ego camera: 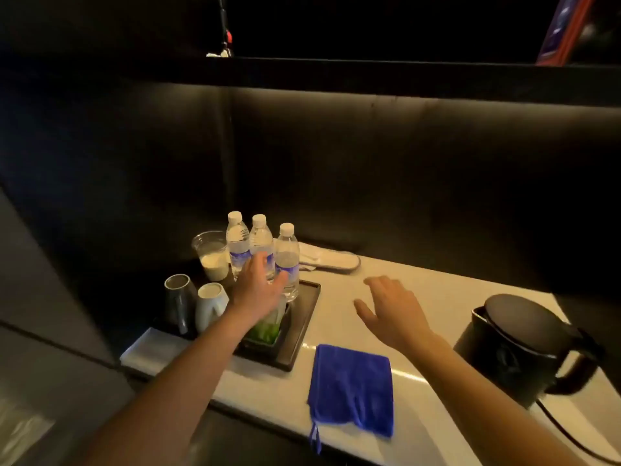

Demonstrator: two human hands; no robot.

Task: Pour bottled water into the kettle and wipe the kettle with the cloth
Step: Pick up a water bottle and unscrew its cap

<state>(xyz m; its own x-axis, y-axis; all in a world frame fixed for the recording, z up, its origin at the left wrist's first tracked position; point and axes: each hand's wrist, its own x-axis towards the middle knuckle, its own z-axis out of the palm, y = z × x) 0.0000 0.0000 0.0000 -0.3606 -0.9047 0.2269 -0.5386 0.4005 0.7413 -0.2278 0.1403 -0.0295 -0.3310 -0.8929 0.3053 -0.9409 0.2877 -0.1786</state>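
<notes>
Three capped water bottles (262,250) stand upright on a dark tray (304,322) at the far left of the pale desk (339,317). The left hand (258,284) reaches among them, fingers spread wide, gripping nothing yet. The right hand (391,309) hovers open and empty above the desk. The black kettle (524,344) sits at the right, lid closed; the blue cloth (351,388) lies flat at the near edge. A full bottle is probably weighty, thin-walled and slick, best taken around the labelled middle.
</notes>
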